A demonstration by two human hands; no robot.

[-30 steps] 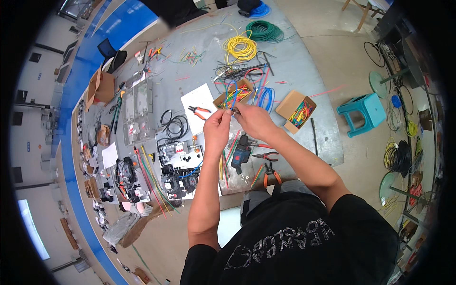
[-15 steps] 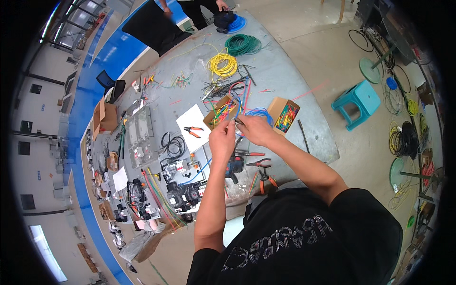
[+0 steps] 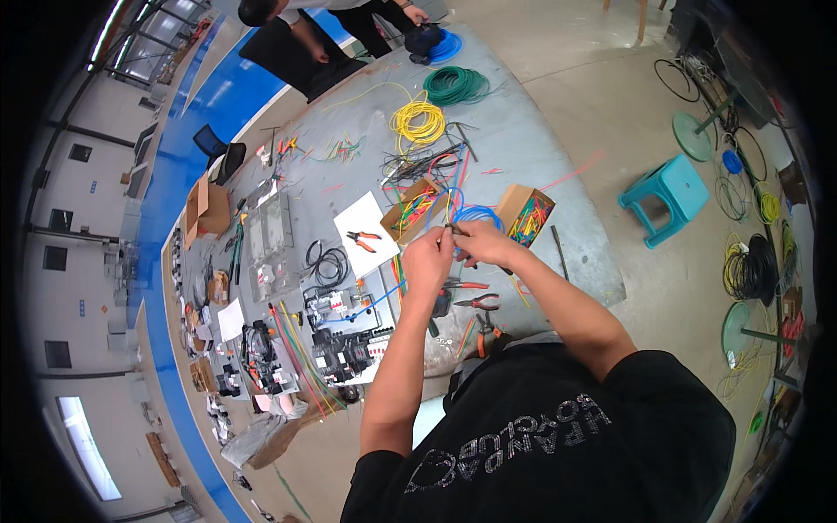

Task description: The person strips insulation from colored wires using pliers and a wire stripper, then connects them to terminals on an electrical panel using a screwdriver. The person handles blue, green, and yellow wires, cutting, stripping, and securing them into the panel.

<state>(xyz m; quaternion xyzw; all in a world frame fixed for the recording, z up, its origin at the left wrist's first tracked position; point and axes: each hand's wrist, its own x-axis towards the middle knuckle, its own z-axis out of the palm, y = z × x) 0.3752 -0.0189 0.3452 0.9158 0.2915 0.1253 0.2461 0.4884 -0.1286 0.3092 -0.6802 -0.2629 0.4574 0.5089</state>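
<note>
My left hand (image 3: 427, 261) is closed in a pinch over the near part of the workbench. A blue wire (image 3: 384, 298) runs up to it from the board with electrical components (image 3: 344, 305). My right hand (image 3: 486, 244) meets it fingertip to fingertip, closed around a small dark tool (image 3: 453, 228) whose kind I cannot make out. Just beyond the hands lie a coil of blue wire (image 3: 478, 214) and two cardboard boxes of coloured wire pieces, one on the left (image 3: 403, 209) and one on the right (image 3: 514, 199).
Orange-handled pliers (image 3: 364, 241) lie on white paper (image 3: 353, 218); red-handled pliers (image 3: 479, 302) are by my right forearm. Yellow (image 3: 418, 122) and green wire coils (image 3: 453, 85) lie farther back. A person (image 3: 309, 39) stands at the far edge. A teal stool (image 3: 667, 200) stands right of the bench.
My hands have shifted slightly right and down in the picture, staying together. The whole view has moved a little. The far person's head and arm have come into view.
</note>
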